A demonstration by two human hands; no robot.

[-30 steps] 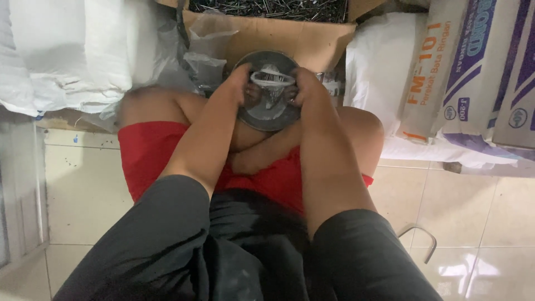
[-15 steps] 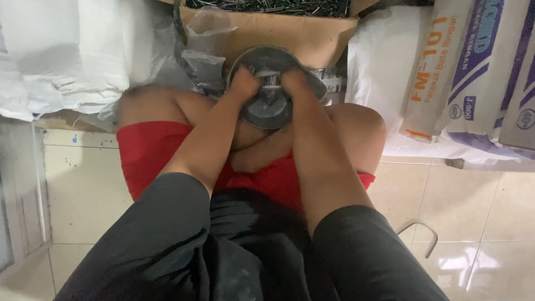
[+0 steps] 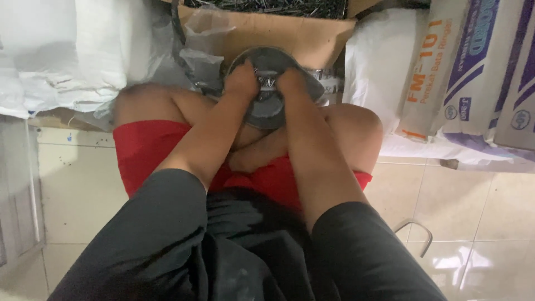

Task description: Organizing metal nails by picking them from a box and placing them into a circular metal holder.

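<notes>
— Sitting cross-legged on the tiled floor (image 3: 83,184), the person had a round grey metal pan (image 3: 271,83) propped over the lap, hard against the cardboard box (image 3: 278,33) of nails behind it.

— And the hands?

— Both were in the pan. The left hand (image 3: 241,82) was curled narrow, fingertips pressed down among what I took to be a small bunch of nails (image 3: 266,82); the view was poor there, so I wouldn't swear to it. The right hand (image 3: 292,83) was curled the same way just beside it, also on the bunch. Whether either actually gripped any, I couldn't tell.

— What worried you?

— The pan looked tilted and rested only on the legs, not on anything flat. A shift of a knee could tip it and spill the pieces onto the red shorts (image 3: 145,150). Sharp points under bare fingers could prick, too. The crumpled plastic wrap (image 3: 195,50) touching the rim might snag, and the stacked sacks (image 3: 473,72) stood close by the right knee.
</notes>
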